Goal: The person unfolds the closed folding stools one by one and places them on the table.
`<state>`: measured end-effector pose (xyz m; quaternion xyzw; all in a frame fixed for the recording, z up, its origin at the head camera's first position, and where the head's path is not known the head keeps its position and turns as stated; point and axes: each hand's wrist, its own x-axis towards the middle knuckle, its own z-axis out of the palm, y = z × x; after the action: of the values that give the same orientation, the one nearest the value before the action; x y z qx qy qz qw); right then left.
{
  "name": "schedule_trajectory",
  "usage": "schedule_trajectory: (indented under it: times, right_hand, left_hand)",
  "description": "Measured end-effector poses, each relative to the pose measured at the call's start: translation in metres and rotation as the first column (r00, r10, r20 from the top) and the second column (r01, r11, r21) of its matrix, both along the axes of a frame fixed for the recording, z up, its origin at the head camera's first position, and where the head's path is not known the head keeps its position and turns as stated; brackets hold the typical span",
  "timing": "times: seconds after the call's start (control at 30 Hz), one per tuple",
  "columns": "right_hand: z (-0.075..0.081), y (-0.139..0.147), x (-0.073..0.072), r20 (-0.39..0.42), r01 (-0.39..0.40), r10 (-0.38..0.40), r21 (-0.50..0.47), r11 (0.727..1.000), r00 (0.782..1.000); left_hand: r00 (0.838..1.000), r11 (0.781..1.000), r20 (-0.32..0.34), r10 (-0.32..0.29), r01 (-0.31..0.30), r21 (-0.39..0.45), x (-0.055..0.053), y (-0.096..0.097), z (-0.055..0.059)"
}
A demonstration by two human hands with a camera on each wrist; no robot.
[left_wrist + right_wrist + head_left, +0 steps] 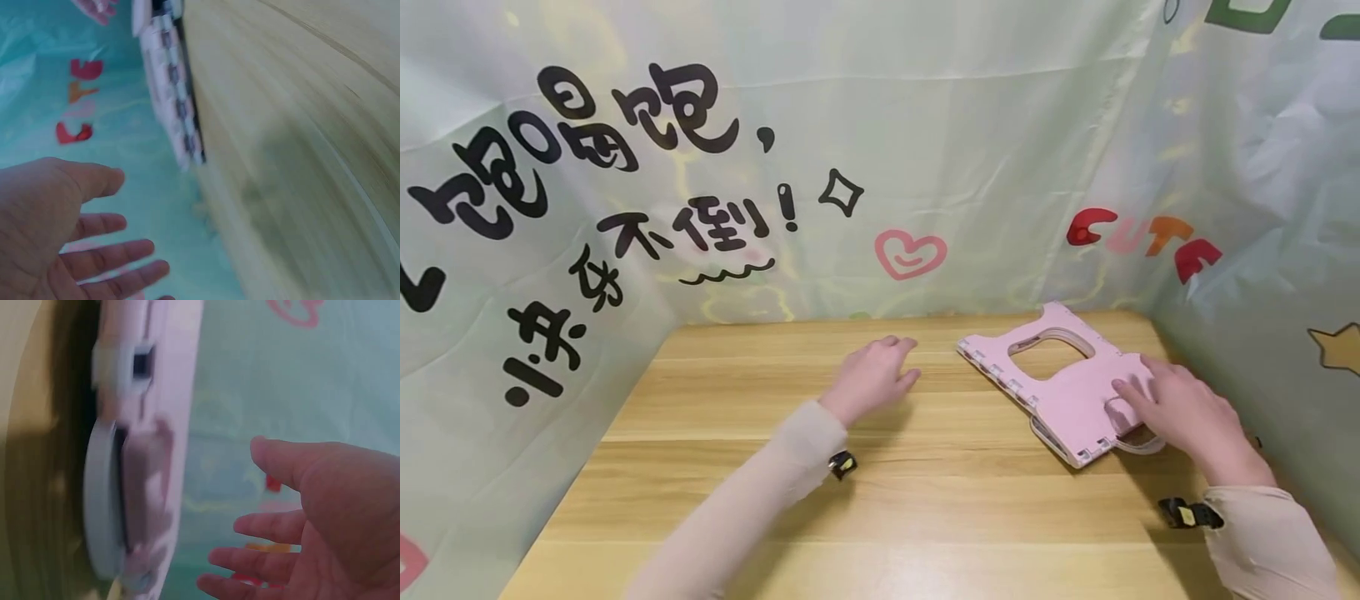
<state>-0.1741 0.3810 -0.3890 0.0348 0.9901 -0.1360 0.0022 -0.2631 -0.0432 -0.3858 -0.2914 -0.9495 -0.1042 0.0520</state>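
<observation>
A pink folding stool [1075, 392], folded flat, lies on the right part of the wooden table. It has a large oval opening, hinged edges and a pale carrying handle [1141, 446]. Over its right end hovers my right hand [1195, 417], fingers extended. In the right wrist view, a gap shows between that hand [337, 519] and the blurred stool side [147, 487]. My left hand [868, 379] is held above the middle of the table, left of the stool. Its thumb and fingers are spread in the left wrist view, and nothing lies in the palm [37, 219].
The wooden table [925, 517] meets a pale green printed cloth [985, 150] at the back and both sides. Black lettering, a pink heart [911, 255] and coloured letters mark the cloth. Small black devices sit at both wrists, such as the left one [842, 464].
</observation>
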Motion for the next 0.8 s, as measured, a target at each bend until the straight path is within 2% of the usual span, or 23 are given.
schedule_trajectory:
  times: [0.17, 0.4, 0.57, 0.8]
  right_hand:
    - [-0.006, 0.022, -0.004, 0.023, 0.029, -0.029, 0.003, 1.000, 0.999]
    - [-0.015, 0.038, -0.011, 0.097, 0.047, -0.047, 0.004, 0.999, 0.994]
    - [-0.020, 0.043, -0.013, 0.117, 0.053, -0.053, 0.003, 0.999, 0.992]
    - [-0.022, 0.045, -0.015, 0.133, 0.063, -0.061, -0.013, 0.998, 0.989]
  left_hand:
    - [0.996, 0.991, 0.003, -0.092, 0.092, -0.093, -0.009, 0.044, -0.011]
    - [0.991, 0.970, 0.015, -0.134, 0.135, -0.202, -0.013, 0.095, -0.024]
    - [0.988, 0.956, 0.012, -0.153, 0.151, -0.249, -0.012, 0.117, -0.031]
    - [0.983, 0.939, -0.023, -0.184, 0.169, -0.299, -0.011, 0.130, -0.043]
